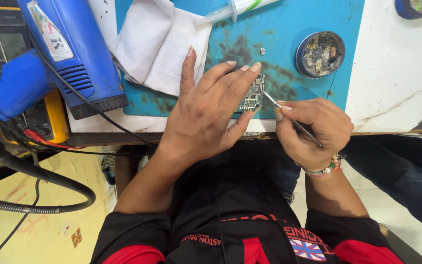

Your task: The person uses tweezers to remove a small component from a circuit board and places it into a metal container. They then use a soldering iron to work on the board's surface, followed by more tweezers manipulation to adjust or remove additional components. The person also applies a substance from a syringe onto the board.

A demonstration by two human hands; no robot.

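A small green circuit board [254,95] lies on the blue work mat [289,39] near the table's front edge. My left hand [206,110] lies flat over it, fingers spread, with fingertips and thumb pinning the board's left side. My right hand [311,129] grips metal tweezers [277,103], whose tips touch the board's right edge. A tiny loose chip [262,51] sits on the mat beyond the board.
A blue hot-air gun [69,49] stands at the left over a yellow multimeter [50,117]. A folded white cloth [159,46] lies behind my left hand. A round blue tin of small parts [320,54], a syringe [230,10] and black cables [35,171] are nearby.
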